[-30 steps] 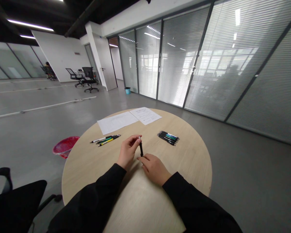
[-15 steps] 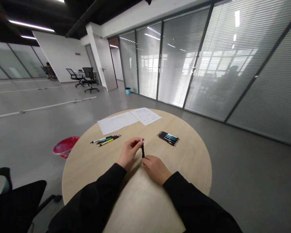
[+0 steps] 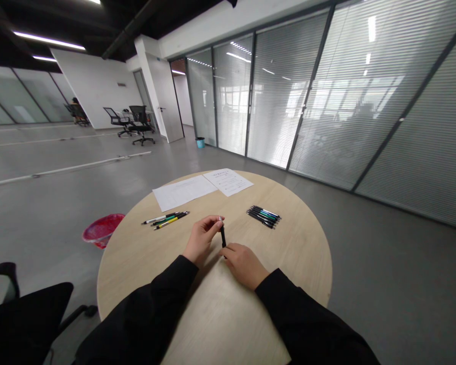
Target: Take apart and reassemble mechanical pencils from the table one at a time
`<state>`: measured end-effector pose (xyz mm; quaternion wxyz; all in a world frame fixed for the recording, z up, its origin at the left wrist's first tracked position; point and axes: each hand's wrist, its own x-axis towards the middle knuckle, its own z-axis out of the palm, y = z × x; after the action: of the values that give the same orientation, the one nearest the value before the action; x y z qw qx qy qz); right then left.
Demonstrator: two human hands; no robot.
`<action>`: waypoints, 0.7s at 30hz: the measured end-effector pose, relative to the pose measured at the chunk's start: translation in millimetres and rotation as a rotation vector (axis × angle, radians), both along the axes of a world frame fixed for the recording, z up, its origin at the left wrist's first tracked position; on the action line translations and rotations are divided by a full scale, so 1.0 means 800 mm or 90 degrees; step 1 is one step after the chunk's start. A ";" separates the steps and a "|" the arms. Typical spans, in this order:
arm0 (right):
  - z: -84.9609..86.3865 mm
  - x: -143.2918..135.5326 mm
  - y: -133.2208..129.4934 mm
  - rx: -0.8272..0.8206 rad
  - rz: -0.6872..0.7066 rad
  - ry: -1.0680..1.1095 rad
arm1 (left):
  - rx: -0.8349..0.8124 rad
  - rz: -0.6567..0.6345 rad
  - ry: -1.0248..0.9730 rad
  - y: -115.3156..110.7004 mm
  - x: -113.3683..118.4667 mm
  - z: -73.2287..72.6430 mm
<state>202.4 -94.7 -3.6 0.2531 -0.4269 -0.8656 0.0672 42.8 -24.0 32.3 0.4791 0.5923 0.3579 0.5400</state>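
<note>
A black pen (image 3: 223,236) stands nearly upright, tilted slightly, just below the centre of the frame, its silver end uppermost. The left hand (image 3: 202,238) pinches that silver end between thumb and fingertips, while the right hand (image 3: 245,263), lower and further right, has its fingers closed on the pen's lower end; they hide most of that end, so whether it touches the table cannot be told. Black sleeves (image 3: 148,304) run from both wrists to the bottom edge. Left of the hands, pens with white, green and yellow barrels (image 3: 172,220) lie side by side at a slant; right of centre, a neat row of mostly dark pens (image 3: 264,217) lies close together, some with blue or green parts. Beyond them, near the far edge of the round wooden table (image 3: 296,253), a blank-looking sheet (image 3: 184,191) meets a printed sheet (image 3: 230,182), its text too small to read. A red bin (image 3: 103,229) stands on the floor at left, above a black chair (image 3: 30,314) in the lower left corner. Office chairs (image 3: 140,124) and an open door (image 3: 171,111) show at upper left, and glass panels with blinds (image 3: 277,101) fill the upper right.
</note>
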 end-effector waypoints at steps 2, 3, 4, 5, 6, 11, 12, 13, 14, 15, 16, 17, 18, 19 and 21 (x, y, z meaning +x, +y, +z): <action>0.000 0.000 0.000 -0.003 0.004 0.002 | 0.002 0.000 0.003 0.000 0.000 0.000; 0.000 0.000 0.000 -0.004 0.005 0.003 | 0.002 0.001 0.003 -0.001 0.000 0.000; 0.000 0.000 0.000 -0.005 0.004 0.003 | 0.001 0.002 0.004 -0.001 0.000 0.000; 0.000 0.000 0.000 -0.005 0.002 0.002 | -0.001 0.003 0.004 -0.001 -0.001 0.000; 0.000 0.000 -0.001 -0.005 0.000 0.001 | -0.003 0.004 0.004 -0.001 -0.001 0.000; 0.003 -0.002 -0.002 -0.004 -0.004 -0.006 | -0.010 0.008 0.001 -0.001 -0.001 0.000; 0.003 -0.002 -0.002 -0.003 -0.003 -0.009 | -0.011 0.008 0.001 -0.001 -0.001 0.000; 0.002 -0.002 -0.002 -0.002 -0.002 -0.013 | -0.012 0.006 0.000 -0.001 -0.001 0.000; 0.002 -0.002 -0.002 -0.001 -0.002 -0.015 | -0.014 0.005 0.000 -0.001 -0.001 0.000; 0.002 -0.002 -0.001 0.000 -0.002 -0.017 | -0.015 0.004 -0.002 -0.002 0.000 0.000; 0.001 -0.002 -0.001 0.001 -0.002 -0.017 | -0.015 0.004 -0.002 -0.002 0.000 0.000; 0.000 -0.002 -0.001 0.002 -0.003 -0.016 | -0.015 0.003 -0.001 -0.002 0.000 0.000; -0.001 -0.002 0.000 0.003 -0.003 -0.016 | -0.014 0.003 -0.001 -0.003 0.000 0.001; -0.001 -0.002 0.000 0.003 -0.002 -0.015 | -0.013 0.001 0.001 -0.003 0.000 0.001; -0.002 -0.001 0.000 0.002 0.001 -0.014 | -0.011 -0.003 0.005 -0.004 0.000 0.002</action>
<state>201.3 -94.5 -5.4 0.2442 -0.4266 -0.8687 0.0615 43.2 -26.9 33.7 0.4842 0.5907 0.3633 0.5336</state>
